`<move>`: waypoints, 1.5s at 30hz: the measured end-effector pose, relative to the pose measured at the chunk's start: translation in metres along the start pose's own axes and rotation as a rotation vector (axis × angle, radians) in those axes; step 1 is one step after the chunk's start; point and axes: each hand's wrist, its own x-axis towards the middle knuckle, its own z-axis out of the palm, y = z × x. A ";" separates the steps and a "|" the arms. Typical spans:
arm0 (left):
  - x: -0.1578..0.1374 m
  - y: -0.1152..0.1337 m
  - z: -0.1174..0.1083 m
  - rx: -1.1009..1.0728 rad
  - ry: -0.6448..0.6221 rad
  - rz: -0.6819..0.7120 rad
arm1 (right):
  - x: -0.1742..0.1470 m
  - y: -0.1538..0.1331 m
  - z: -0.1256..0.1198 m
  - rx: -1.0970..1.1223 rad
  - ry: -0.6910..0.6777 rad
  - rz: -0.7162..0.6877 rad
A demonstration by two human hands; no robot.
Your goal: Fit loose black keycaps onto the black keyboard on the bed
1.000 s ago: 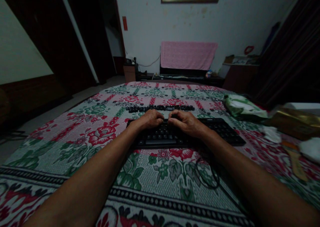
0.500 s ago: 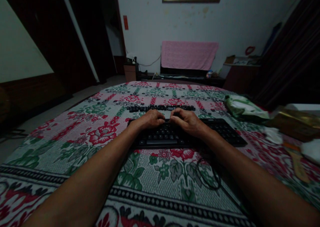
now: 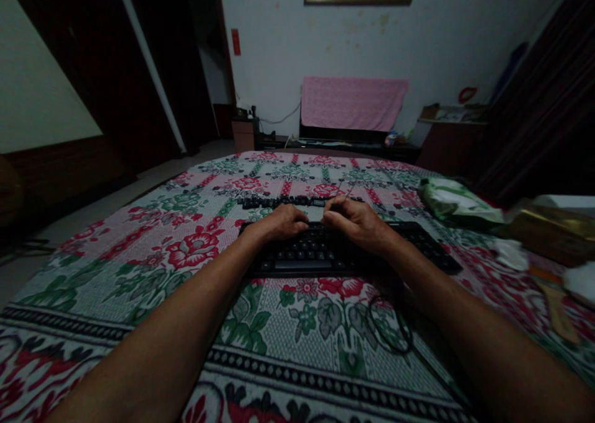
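A black keyboard (image 3: 302, 255) lies on the flowered tablecloth in front of me. My left hand (image 3: 284, 221) rests at its far left part, fingers curled over the back and the thumb pointing inward; the fingertips are partly hidden. Just above the keyboard, right of its middle, my right hand (image 3: 354, 221) is closed in a pinch. Thin wire prongs of a small wire tool (image 3: 348, 190) stick up from its fingers; the rest of that tool is hidden. Behind the keyboard runs a row of loose black keycaps (image 3: 279, 201).
A black cable (image 3: 390, 348) loops on the tablecloth (image 3: 153, 286) near my right forearm. To the right lie a green and white packet (image 3: 458, 203), a crumpled white tissue (image 3: 511, 253), a wooden-handled brush (image 3: 558, 308) and a gold-coloured bag (image 3: 551, 231).
My right hand has lifted slightly and shifted right, turning so that the wire prongs now show above its fingers. My left hand stays on the keyboard.
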 end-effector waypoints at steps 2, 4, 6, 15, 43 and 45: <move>-0.001 0.000 0.000 0.002 -0.009 0.004 | -0.001 -0.001 0.002 0.026 -0.008 0.012; -0.002 0.000 0.000 -0.006 0.012 0.011 | 0.000 -0.002 0.003 0.057 0.012 0.028; -0.002 0.003 -0.001 -0.021 0.084 0.016 | 0.001 0.000 0.002 0.091 0.087 0.053; -0.003 0.028 -0.001 0.050 0.026 0.096 | -0.002 0.030 0.002 0.204 0.287 0.239; 0.011 -0.020 -0.006 0.147 0.199 -0.499 | -0.006 0.038 0.011 0.211 0.273 0.331; 0.009 -0.021 -0.007 0.123 0.193 -0.482 | -0.005 0.038 0.011 0.190 0.271 0.320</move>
